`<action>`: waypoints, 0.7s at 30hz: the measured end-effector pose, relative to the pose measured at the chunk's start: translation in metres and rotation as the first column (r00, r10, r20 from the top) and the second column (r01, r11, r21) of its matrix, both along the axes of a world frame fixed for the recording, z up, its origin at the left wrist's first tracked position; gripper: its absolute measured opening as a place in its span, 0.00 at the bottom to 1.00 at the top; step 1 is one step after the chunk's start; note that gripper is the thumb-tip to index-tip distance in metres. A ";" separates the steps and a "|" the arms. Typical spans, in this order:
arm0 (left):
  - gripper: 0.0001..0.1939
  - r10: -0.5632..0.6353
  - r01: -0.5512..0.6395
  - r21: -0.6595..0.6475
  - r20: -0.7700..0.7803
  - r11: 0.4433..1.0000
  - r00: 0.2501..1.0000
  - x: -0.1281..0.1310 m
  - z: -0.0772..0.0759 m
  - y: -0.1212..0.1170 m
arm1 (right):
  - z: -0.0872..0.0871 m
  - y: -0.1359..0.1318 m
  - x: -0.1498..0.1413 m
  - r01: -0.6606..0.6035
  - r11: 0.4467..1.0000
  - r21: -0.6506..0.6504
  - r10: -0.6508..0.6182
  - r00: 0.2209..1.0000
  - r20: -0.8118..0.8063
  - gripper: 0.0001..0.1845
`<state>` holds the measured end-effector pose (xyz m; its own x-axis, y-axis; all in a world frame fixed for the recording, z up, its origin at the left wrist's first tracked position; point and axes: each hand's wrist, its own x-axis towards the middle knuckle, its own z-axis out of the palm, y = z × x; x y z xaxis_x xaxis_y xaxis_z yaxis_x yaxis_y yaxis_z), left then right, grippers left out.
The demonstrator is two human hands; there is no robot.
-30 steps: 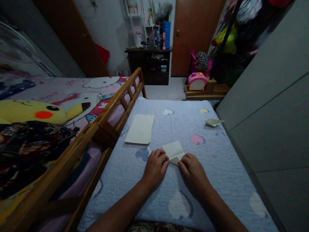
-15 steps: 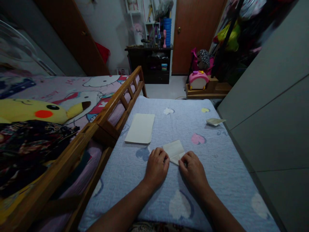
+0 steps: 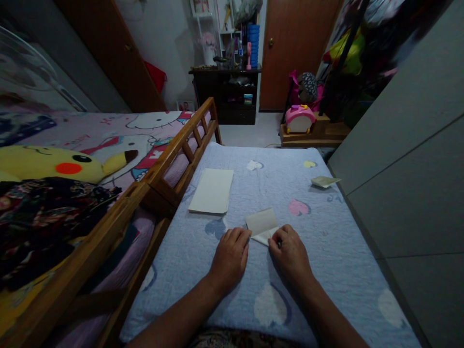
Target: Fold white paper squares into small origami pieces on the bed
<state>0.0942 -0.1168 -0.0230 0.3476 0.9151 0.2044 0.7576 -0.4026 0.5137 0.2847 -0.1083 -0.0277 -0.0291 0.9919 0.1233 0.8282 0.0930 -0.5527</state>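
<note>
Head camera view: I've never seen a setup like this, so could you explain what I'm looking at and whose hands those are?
There is no machine here: the bare left hand and right hand belong to the person wearing the camera on their head, looking forward and down. Between them is a creased sheet of paper. The right hand pinches its near right edge; the left fingertips are at its left corner, though whether they grip is unclear. On the pale blue cloth also lie what looks like a small paper stack, farther off to the left, and a folded paper piece near the right edge.
</note>
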 end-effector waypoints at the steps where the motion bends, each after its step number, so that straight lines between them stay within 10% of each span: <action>1: 0.19 -0.018 0.018 0.012 -0.011 1.000 1.000 -0.001 0.000 -0.001 | 0.000 0.000 0.000 0.002 1.000 -0.003 -0.002 1.000 0.005 0.09; 21: 0.24 -0.104 0.158 0.085 -0.450 0.984 0.887 0.003 -0.004 -0.016 | 0.002 0.001 0.000 0.010 0.999 -0.038 -0.010 1.000 0.017 0.09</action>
